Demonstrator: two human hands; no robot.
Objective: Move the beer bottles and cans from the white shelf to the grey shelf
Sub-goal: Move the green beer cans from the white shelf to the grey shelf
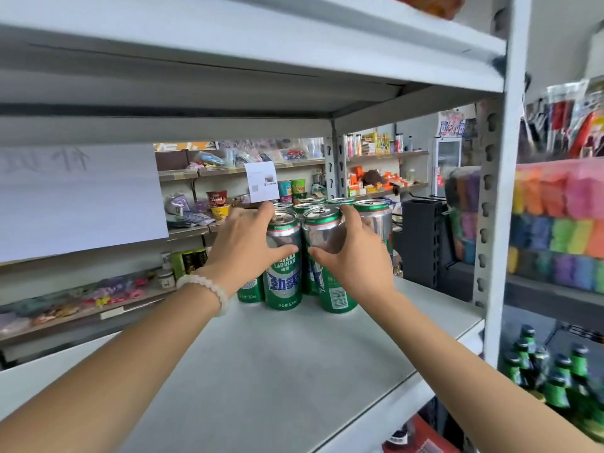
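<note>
Several green and silver beer cans stand in a cluster at the back of the grey shelf [277, 364]. My left hand [243, 245] grips the front left can [283, 282], thumb across its front and fingers round its left side. My right hand [354, 256] grips the front right can [333, 289], which tilts slightly left at the top. The two held cans stand side by side, almost touching. More cans [376, 217] stand behind them. Green beer bottles [555, 377] show at the lower right, past the shelf post.
A grey upright post [503, 223] bounds the shelf on the right, with another shelf board [261, 44] close overhead. A white paper sheet [78, 197] hangs at the left. Colourful packs [562, 220] fill the rack at the right. A black crate [421, 240] stands behind the cans.
</note>
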